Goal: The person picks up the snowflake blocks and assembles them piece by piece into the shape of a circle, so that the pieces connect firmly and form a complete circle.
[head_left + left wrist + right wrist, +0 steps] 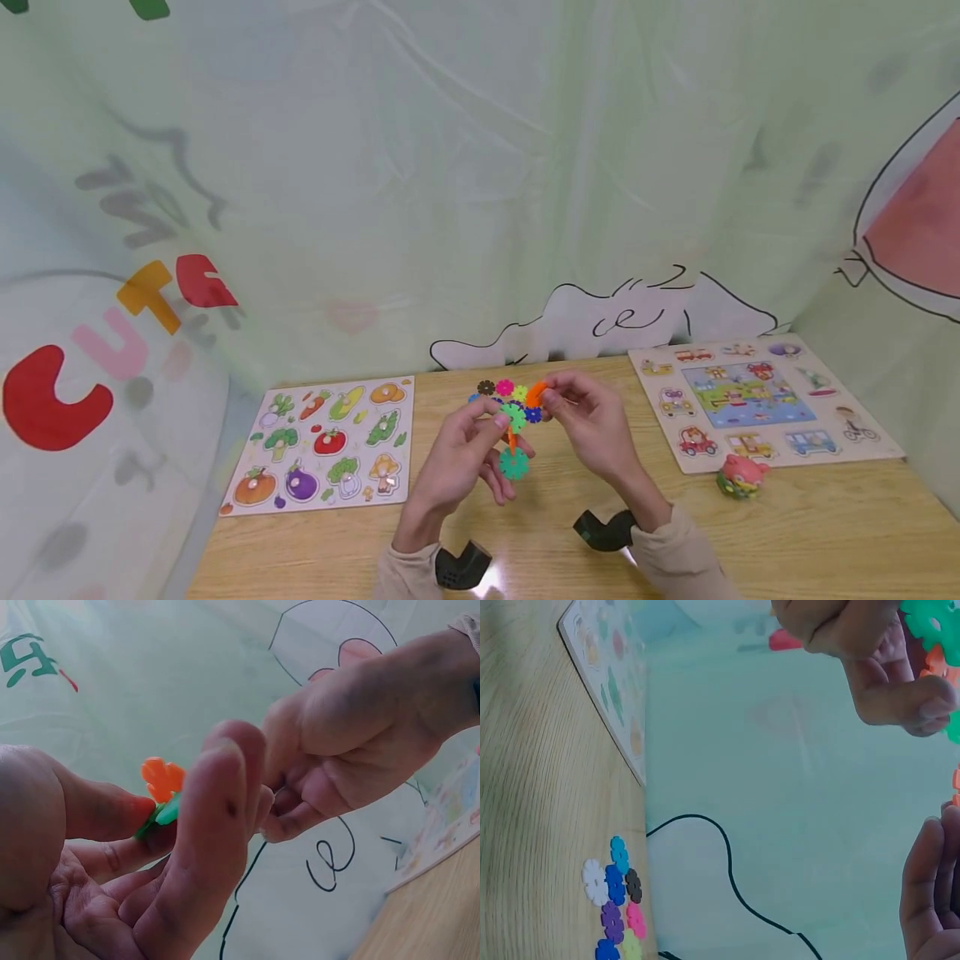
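Observation:
My left hand (453,458) pinches a green notched plastic disc (513,416) between thumb and finger. An orange disc (512,440), seen nearly edge-on, joins it to another green disc (513,463) below. To the right, my right hand (592,427) pinches a separate orange disc (536,395) by its edge, close to the upper green disc. In the left wrist view, the thumb and a finger grip the green disc (169,810), and orange (162,778) shows behind it. The right wrist view catches the joined green and orange pieces (933,622) only at its right edge.
Loose coloured discs (613,921) lie on the table beyond the hands. A vegetable puzzle board (330,487) is at left, a vehicle puzzle board (660,367) at back right. Near that board's front edge sits a small pink toy (742,475). A printed curtain (465,208) hangs behind.

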Motion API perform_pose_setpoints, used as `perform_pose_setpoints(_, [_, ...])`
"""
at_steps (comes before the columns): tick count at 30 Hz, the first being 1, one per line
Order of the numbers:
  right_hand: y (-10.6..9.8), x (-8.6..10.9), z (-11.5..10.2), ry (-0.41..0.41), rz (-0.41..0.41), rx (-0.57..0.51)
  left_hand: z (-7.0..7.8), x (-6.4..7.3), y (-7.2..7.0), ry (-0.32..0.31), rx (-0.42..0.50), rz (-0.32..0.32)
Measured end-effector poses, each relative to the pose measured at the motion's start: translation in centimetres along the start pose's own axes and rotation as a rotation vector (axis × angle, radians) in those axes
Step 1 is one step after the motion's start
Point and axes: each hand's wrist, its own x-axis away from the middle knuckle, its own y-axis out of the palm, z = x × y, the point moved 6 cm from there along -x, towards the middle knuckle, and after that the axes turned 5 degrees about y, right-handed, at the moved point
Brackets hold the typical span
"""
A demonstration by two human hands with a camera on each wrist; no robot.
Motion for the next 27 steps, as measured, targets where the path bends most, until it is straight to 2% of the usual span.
perform_pose_setpoints(4, [0.4,0.3,-0.5,-0.022,-0.030,0.050,-0.1,-0.1,0.1,-0.019,0.014,0.004])
perform_pose_setpoints(8, [0.5,0.5,-0.9,-0.060,-0.048,0.084,0.0,-0.1,0.2,-0.010,0.027,-0.003])
perform_pose_setpoints(14, [0.4,0.7,-2.1,-0.199,-0.066,0.155,0.2,-0.1,0.6,0.008,0.018,-0.043])
perform_pose_setpoints(18, [0.3,0.7,-3.0,-0.296,-0.047,0.217,0.1,-0.1,0.8,-0.009,-0.023,-0.019])
perform_pose_setpoints(21, [0.3,0.7,-3.3,-0.315,-0.029,0.254,-0.1,-0.1,0.9,-0.035,-0.062,0.013])
perform_pose_setpoints(27, [0.5,0.6,-3.1,-0.293,-0.031,0.266,-0.1,-0.3,1.1,-0.061,-0.114,0.052])
